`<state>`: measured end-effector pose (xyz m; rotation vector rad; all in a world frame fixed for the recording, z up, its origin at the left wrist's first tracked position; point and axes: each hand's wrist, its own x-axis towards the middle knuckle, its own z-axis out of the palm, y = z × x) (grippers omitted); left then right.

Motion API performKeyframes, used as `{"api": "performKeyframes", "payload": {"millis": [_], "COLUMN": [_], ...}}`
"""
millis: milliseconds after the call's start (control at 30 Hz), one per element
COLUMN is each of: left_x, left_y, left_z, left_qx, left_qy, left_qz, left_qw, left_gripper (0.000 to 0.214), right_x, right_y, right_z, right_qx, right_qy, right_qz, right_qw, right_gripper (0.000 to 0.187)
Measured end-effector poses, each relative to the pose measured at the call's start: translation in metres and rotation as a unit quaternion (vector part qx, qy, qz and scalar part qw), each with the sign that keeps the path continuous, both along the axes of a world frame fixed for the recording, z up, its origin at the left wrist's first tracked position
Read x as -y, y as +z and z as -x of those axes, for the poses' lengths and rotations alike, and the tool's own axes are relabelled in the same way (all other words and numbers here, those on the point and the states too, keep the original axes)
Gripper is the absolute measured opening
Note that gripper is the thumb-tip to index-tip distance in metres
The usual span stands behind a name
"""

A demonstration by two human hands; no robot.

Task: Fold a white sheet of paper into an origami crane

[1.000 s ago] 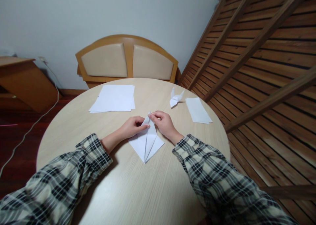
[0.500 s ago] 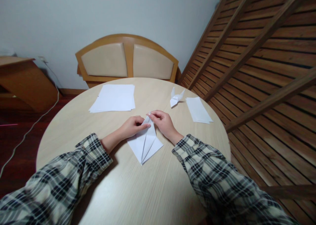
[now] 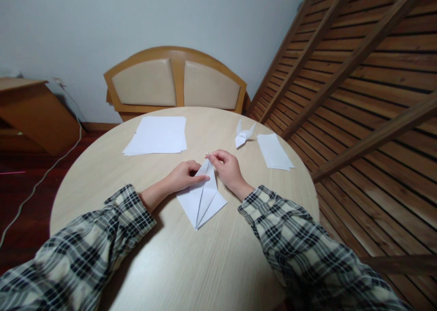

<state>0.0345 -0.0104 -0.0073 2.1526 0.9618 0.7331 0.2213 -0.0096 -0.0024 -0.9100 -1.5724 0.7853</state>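
A folded sheet of white paper, creased into a diamond with a narrow upper point, is between my hands above the table. My left hand grips its left side, thumb lying across the front and the other fingers hidden behind. At the top tip, my right hand pinches the paper between thumb and forefinger. A folded paper crane stands beyond my right hand, apart from it.
On the round wooden table, a stack of white paper lies at the back left. Smaller white sheets lie at the right. Behind stands a padded headboard; wooden slats rise at the right.
My right hand's pinch has shifted slightly right and up at the paper's tip. The folded paper's lower point has moved slightly toward me. The left hand is nearly unmoved.
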Motion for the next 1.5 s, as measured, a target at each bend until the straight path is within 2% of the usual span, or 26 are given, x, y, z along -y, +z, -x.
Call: {"api": "performKeyframes", "payload": {"millis": [200,400,467,733,1000,1200,1500], "left_x": [0.001,0.0,0.0,0.0,0.003,0.001,0.001], "left_y": [0.001,0.001,0.002,0.001,0.005,0.003,0.0], "left_z": [0.0,0.0,-0.001,-0.001,-0.001,0.0,0.001], "left_qx": [0.01,0.018,0.024,0.03,0.011,0.013,0.014], "left_qy": [-0.011,-0.006,-0.007,0.007,0.012,0.009,0.005], "left_qz": [0.015,0.019,0.017,-0.01,-0.009,-0.015,-0.019], "left_qw": [1.0,1.0,1.0,0.999,1.0,1.0,1.0], "left_gripper": [0.033,0.033,0.032,0.032,0.032,0.03,0.025], "right_x": [0.002,0.002,0.002,0.003,0.006,0.014,0.021], "right_y": [0.0,0.0,0.0,-0.002,0.003,0.008,0.013], "right_z": [0.002,0.003,0.003,0.003,0.004,0.007,0.011], "right_qx": [-0.013,-0.015,-0.003,0.001,-0.008,0.01,0.021], "right_qy": [-0.041,0.035,0.042,0.004,0.01,-0.032,-0.028], "right_qz": [0.001,0.045,0.045,-0.018,-0.014,-0.064,-0.087], "right_qw": [0.999,0.998,0.998,1.0,1.0,0.997,0.996], "right_gripper": [0.026,0.029,0.03,0.027,0.026,0.028,0.025]}}
